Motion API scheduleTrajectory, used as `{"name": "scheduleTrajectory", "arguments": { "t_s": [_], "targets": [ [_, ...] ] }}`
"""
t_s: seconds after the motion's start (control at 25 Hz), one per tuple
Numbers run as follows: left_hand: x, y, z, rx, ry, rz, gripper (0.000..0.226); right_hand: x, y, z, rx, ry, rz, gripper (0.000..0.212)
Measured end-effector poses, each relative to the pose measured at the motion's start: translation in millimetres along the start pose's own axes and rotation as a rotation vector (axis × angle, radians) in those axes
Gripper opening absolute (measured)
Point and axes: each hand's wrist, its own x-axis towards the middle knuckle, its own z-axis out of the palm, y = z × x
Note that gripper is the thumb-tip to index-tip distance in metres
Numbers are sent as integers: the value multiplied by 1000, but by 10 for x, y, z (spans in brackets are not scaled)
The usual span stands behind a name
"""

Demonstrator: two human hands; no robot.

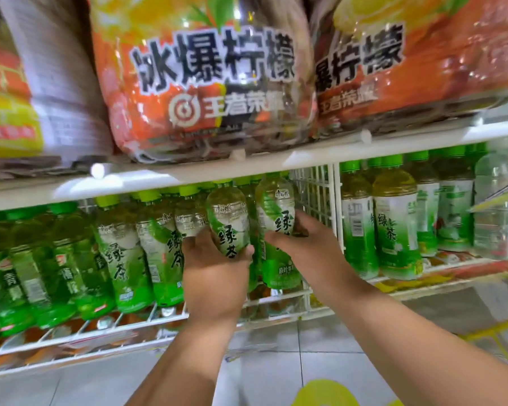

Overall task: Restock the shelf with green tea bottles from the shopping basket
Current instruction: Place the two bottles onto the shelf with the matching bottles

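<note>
So nearest the camera there's a yellow-green blob [324, 394] at the bottom edge. It might be the shopping basket or a bottle cap, honestly too cut off to tell, so I can't say how many bottles are left to shelve.

Moving up, both forearms reach in over the tiled floor [276, 361]. The left hand [214, 276] has its fingers curled round a green tea bottle [228, 221], holding it by the lower half and tilting it cap-first under the shelf lip. The right hand [302, 244] is wrapped round a second green tea bottle [276, 230] just beside it, on the right, right up against the white wire divider [314, 194]. That one's base looks down near the wire shelf [159, 323], but I can't tell whether it's actually resting on it.

Behind the hands, the row is already pretty packed with green-capped tea bottles [123, 253], more of them past the divider too. Up top sit big orange shrink-wrapped packs [206, 71].

My read: well into the restock, with these two bottles mid-placement and not let go yet. What's left is seating them upright in that gap by the divider.
</note>
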Motion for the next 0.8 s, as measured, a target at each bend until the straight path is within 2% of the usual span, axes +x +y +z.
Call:
{"name": "scheduleTrajectory", "arguments": {
  "t_s": [0.16, 0.2, 0.28, 0.36, 0.4, 0.52, 0.8],
  "targets": [
    [-16, 14, 116, 91, 28, -38, 57, 54, 9, 86, -35, 47, 30, 75],
    [-32, 0, 141, 41, 38, -55, 55, 69, 41, 101, -52, 63, 47, 73],
    [-74, -54, 205, -34, 54, -45, 44, 89, 85, 122, -108, 71, 33, 56],
    [-96, -102, 240, 10, 54, -20, 36, 102, 126, 131, -189, 65, 16, 59],
    [-89, -115, 240, 32, 55, -23, 35, 114, 156, 130, -245, 50, 5, 68],
    [-96, -127, 216, 66, 34, -15, 34, 153, 248, 140, -319, 26, 6, 89],
    [-165, -214, -93, 256, -84, 72, 41, -9, 162, 55, -390, -16, 57, 93]
  ]
}}
